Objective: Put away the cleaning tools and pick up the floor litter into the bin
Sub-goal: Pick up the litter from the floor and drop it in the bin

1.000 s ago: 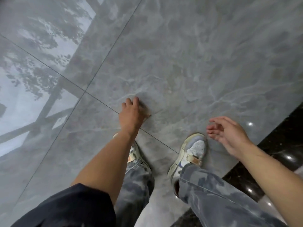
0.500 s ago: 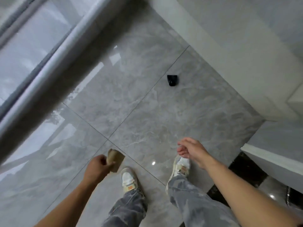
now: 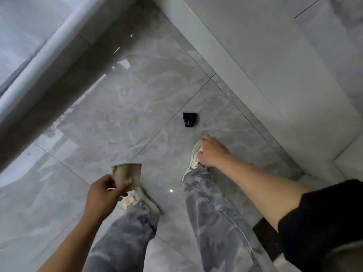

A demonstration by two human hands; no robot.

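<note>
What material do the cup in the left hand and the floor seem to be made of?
The cup looks like brown paper or thin card with a matte finish: its rim is bent out of round where the left hand grips it. The floor looks like polished stone or glazed tile: grey marble veining, straight joints, mirror-like reflections.

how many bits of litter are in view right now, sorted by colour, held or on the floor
Brown: 1, a crumpled brown paper cup pinched in the left hand
Black: 1, a small black plastic piece lying on the grey marble floor tiles, just ahead of the empty right hand
Total: 2
</note>
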